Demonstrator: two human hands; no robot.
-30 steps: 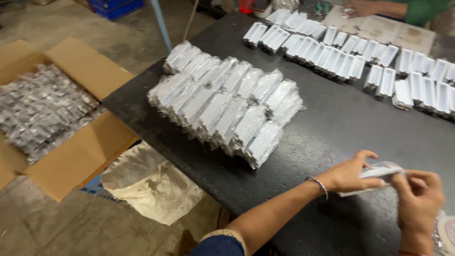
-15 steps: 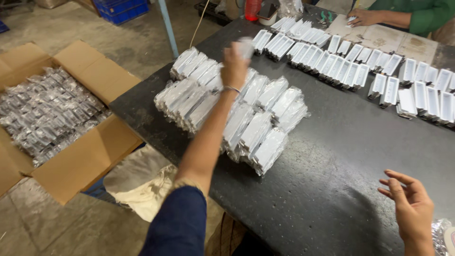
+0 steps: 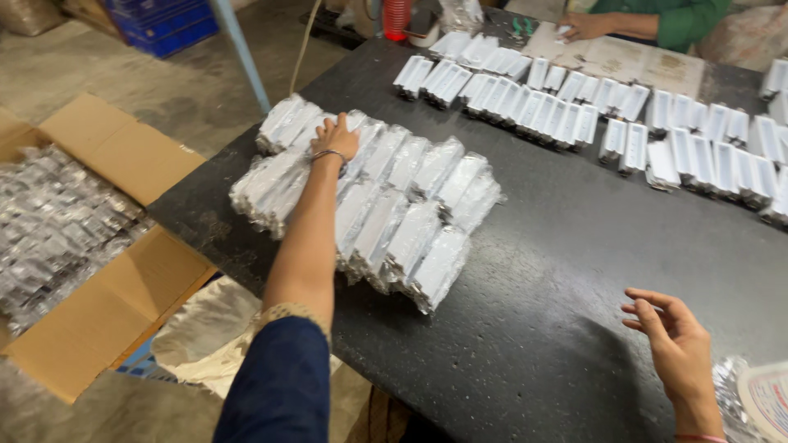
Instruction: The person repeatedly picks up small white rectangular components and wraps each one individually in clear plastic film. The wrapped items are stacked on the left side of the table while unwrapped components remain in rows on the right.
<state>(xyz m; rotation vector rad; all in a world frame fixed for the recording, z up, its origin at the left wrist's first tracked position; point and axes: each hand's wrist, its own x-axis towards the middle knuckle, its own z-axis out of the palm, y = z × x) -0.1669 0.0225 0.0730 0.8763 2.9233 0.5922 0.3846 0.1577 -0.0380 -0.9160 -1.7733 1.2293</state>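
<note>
My left hand point(image 3: 335, 136) reaches far across the black table point(image 3: 558, 271) and rests palm down on a stack of clear-wrapped white packets point(image 3: 386, 205), fingers spread on the wrapping near the stack's far left end. A bangle sits on that wrist. My right hand point(image 3: 673, 340) hovers open and empty above the table's near right part, fingers loosely curled. Whether the left hand grips a packet cannot be told.
Rows of unwrapped white pieces point(image 3: 591, 115) run along the far side, where another person's hand point(image 3: 579, 25) works. An open cardboard box point(image 3: 82, 246) of wrapped packets stands on the floor at left. A crumpled bag point(image 3: 205, 336) lies below the table edge. A foil roll point(image 3: 755, 394) shows at lower right.
My left hand left my right hand and the small white packet they held, swung out over the stack, and has come down onto its far left end. My right hand is now empty.
</note>
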